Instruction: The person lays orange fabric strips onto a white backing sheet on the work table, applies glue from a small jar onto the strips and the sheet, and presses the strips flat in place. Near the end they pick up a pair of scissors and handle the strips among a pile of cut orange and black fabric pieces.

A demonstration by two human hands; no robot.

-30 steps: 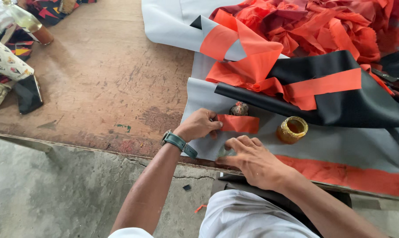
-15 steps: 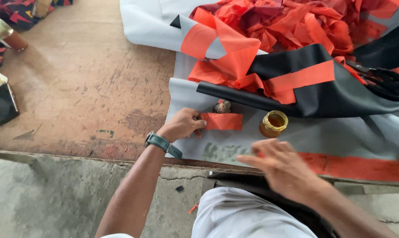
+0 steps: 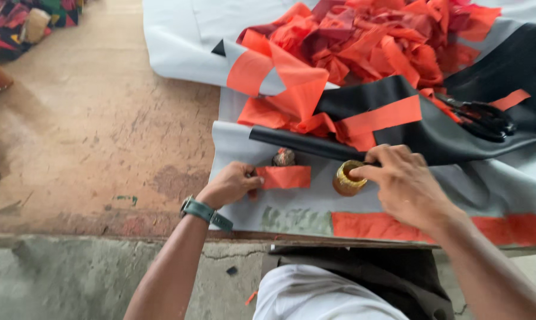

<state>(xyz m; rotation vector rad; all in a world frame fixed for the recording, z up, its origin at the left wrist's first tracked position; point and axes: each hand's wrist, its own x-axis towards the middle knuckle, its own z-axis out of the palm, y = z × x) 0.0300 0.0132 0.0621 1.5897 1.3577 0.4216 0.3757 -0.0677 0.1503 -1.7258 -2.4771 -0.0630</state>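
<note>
Soft cloth pinned flat, a small tin beside it

Grey fabric sheet [image 3: 303,204] drapes limp over the worn surface [image 3: 102,136]; left hand [image 3: 232,184] fingers press the light orange patch [image 3: 284,176] by its edge, while right hand [image 3: 407,186] fingers dip into the small rigid gold tin [image 3: 346,181].

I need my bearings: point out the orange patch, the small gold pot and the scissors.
Orange patch [image 3: 285,177]: head view, middle of the strip by the left hand.
Gold pot [image 3: 345,181]: head view, its side wall below the right fingers.
Scissors [image 3: 487,120]: head view, the black handles.
</note>
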